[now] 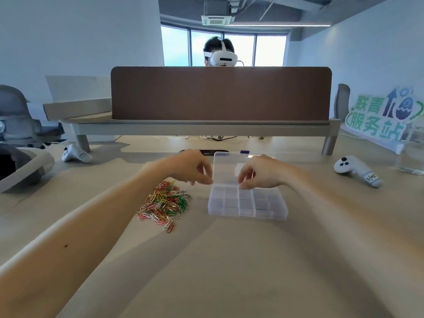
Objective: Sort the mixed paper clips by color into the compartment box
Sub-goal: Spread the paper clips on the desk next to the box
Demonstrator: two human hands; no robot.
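A clear plastic compartment box (pixel 247 210) lies on the beige table, its compartments empty. Its lid (pixel 226 166) stands raised at the far side. My left hand (pixel 190 166) pinches the lid's lower left edge with curled fingers. My right hand (pixel 261 173) covers the lid's right part, thumb and fingers curled on it near the hinge. A pile of mixed paper clips (pixel 165 203), red, green, pink and silver, lies just left of the box, with a few strays toward me.
White controllers lie at the left (pixel 75 154) and right (pixel 355 171). A brown divider (pixel 220 92) crosses the table's far side, with a person in a headset (pixel 221 53) behind it. A clear glass (pixel 413 152) and a green sign (pixel 378 115) stand at the right.
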